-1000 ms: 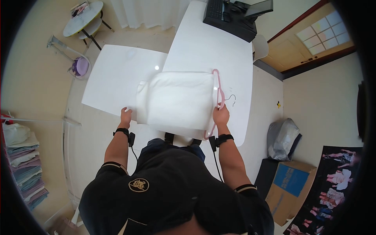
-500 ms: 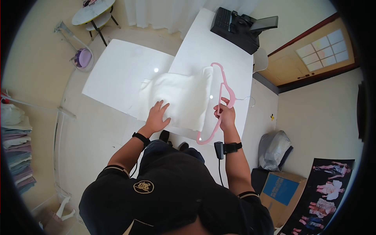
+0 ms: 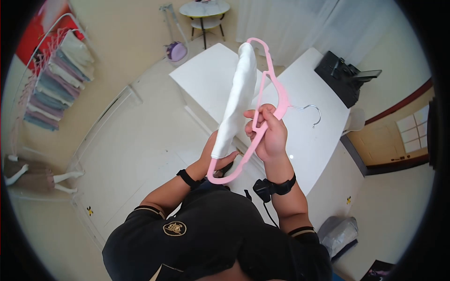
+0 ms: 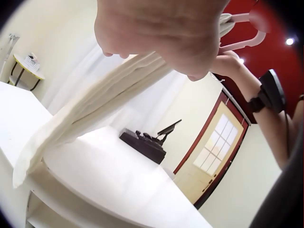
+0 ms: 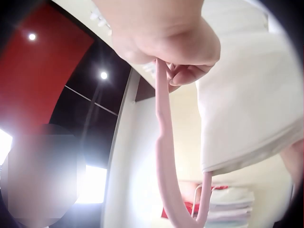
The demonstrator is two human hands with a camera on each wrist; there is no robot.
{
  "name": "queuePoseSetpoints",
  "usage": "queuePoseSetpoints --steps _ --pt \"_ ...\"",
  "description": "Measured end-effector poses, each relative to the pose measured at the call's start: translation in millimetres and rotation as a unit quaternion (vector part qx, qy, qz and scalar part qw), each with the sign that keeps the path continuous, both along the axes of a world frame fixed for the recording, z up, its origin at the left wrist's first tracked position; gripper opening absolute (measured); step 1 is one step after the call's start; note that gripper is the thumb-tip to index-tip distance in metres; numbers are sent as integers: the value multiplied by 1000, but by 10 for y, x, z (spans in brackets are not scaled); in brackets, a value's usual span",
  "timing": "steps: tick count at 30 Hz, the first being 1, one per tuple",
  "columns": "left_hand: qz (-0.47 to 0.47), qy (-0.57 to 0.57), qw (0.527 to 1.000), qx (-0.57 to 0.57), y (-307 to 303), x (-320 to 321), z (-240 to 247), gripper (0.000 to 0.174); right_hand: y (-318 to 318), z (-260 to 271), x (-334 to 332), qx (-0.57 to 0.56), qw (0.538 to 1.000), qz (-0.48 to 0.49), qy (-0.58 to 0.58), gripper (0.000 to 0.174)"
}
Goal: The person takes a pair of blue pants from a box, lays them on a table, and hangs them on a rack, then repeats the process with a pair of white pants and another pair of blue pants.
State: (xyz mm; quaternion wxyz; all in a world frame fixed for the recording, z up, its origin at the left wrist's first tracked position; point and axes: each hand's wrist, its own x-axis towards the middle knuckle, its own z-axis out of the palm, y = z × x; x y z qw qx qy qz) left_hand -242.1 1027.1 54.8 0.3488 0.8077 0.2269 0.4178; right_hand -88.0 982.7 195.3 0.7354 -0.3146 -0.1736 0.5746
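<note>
A pink hanger [image 3: 281, 96] with a metal hook is held up in my right hand [image 3: 273, 138], whose fingers and thumb grip its frame near the middle. A white folded garment [image 3: 236, 100] hangs over the hanger's bar, falling away to the far left side. My left hand [image 3: 209, 154] is at the near end of the garment, its thumb stretched out below it and its fingers hidden behind the cloth. In the left wrist view the garment [image 4: 99, 99] slants down from the left hand [image 4: 161, 33]. The right wrist view shows the hanger's curved end [image 5: 166, 142] beyond the cloth's edge.
White tables [image 3: 309, 140] stand below and beyond the hanger, with a black register and keyboard [image 3: 344, 77] at the far right. A rack of hanging folded garments [image 3: 61, 77] is on the left wall. A small round table [image 3: 205, 8] stands at the back.
The hanger and garment have been lifted off the table, and the garment now hangs over the bar. My left hand moved from on top of the cloth to behind it. The view turned leftward.
</note>
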Motion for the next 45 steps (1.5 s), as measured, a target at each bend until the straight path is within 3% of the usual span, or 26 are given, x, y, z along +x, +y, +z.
queuePoseSetpoints --steps 2,3,4,6,8,10,12,14,16,17,18,21,24,28,30,32,36,39,41,42,44,45 --pt "69 -5 990 -120 -172 -328 -298 48 1 53 -419 31 996 76 -39 15" --pt "120 -44 985 -117 -284 -498 -318 27 -1 80 -580 52 991 107 -61 16" --pt "143 -42 983 -111 -394 -744 -324 27 -12 97 -767 59 988 128 -56 16" --pt "197 44 964 -173 -580 -1252 -367 17 -24 105 -1139 53 978 151 -133 17" --pt "203 192 954 -108 -789 -1634 -150 14 -27 61 -1446 58 966 195 -159 17" --pt "185 260 943 -98 -1001 -1991 -277 20 -10 22 -1749 43 953 213 -211 14" --pt "100 352 914 -176 -1137 -2470 -592 30 12 -6 -2112 70 948 232 -206 14" --pt "95 306 915 -244 -1377 -2957 -775 39 59 -55 -2522 93 945 242 -198 14" --pt "109 344 886 -292 -1437 -3482 -845 46 141 -124 -2963 59 937 260 -225 13" --pt "126 347 867 -335 -1422 -3597 -367 45 175 -190 -3084 70 933 272 -225 13" --pt "140 343 867 -332 -1415 -3911 -364 45 222 -280 -3348 61 919 309 -238 13" --pt "379 95 878 -277 -1524 -4783 -129 33 304 -496 -4217 73 885 380 -260 12" --pt "431 23 874 -224 -1708 -5408 507 36 284 -663 -4932 103 849 440 -275 12" --pt "407 84 894 -169 -1877 -5807 1040 45 251 -751 -5821 132 822 473 -289 19" --pt "347 165 908 -166 -1909 -5901 1158 54 220 -793 -6195 153 808 483 -300 23" --pt "344 180 908 -159 -1899 -6046 1005 58 204 -843 -6477 187 766 506 -349 32" --pt "402 167 877 -203 -1884 -6327 808 49 228 -997 -6950 186 728 567 -339 34" --pt "475 163 827 -255 -1868 -6635 714 38 365 -1147 -7278 188 711 603 -309 38" --pt "615 249 737 -131 -1733 -6863 768 32 504 -1229 -7495 190 707 626 -270 42" --pt "618 254 732 -131 -1647 -6954 842 32 545 -1249 -7627 239 682 639 -264 45" --pt "690 371 612 -108 -1441 -7096 1113 27 643 -1200 -7914 291 654 653 -248 49" --pt "708 358 606 -58 -1289 -7194 1137 21 683 -1079 -8050 323 614 672 -259 52"
